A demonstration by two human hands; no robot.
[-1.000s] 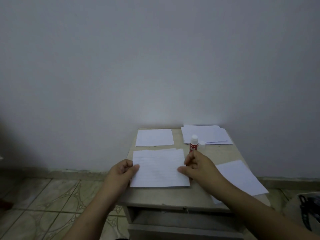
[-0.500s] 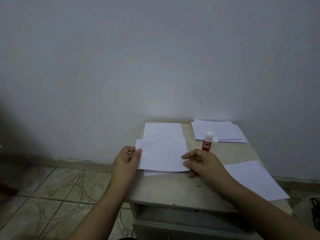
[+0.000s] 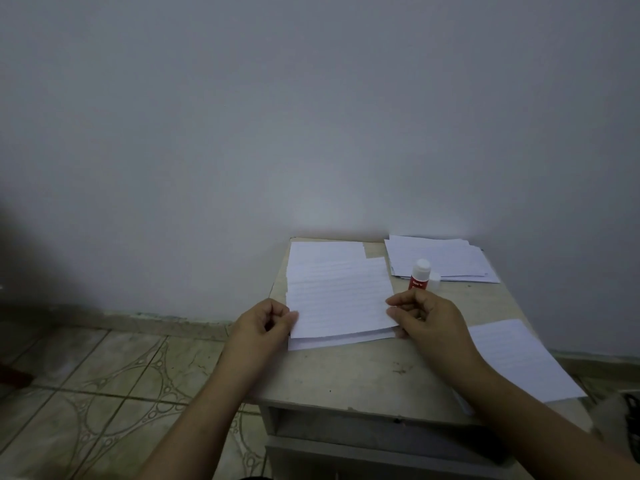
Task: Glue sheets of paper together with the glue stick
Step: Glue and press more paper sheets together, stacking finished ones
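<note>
Holding a lined sheet [image 3: 337,299] by its two side edges, the left hand [image 3: 263,323] pinches the left edge between thumb and fingers, and the right hand [image 3: 424,315] pinches the right edge in the same way; both grips are closed on the paper. The sheet hangs just over another sheet [image 3: 325,252] that lies flat at the far left of the table [image 3: 363,372], and more white edges show under its near side, so I judge the step is to lay it down on the paper below. To do this well, I think the corners should be matched first, then one edge lowered and the rest smoothed from that edge outward, so that no wrinkle or air stays inside. If the sheet lands crooked, the glue may not allow a correction. The glue stick [image 3: 419,274] stands upright just beyond the right hand, with what looks like its cap [image 3: 434,279] beside it. A pile [image 3: 440,258] of paper lies at the far right corner, and one loose sheet [image 3: 519,358] lies near the right forearm, reaching past the table edge. The table is small, pale and a little stained, with an open shelf below. It stands against a plain wall, and the floor has patterned tiles. The light is dim.
</note>
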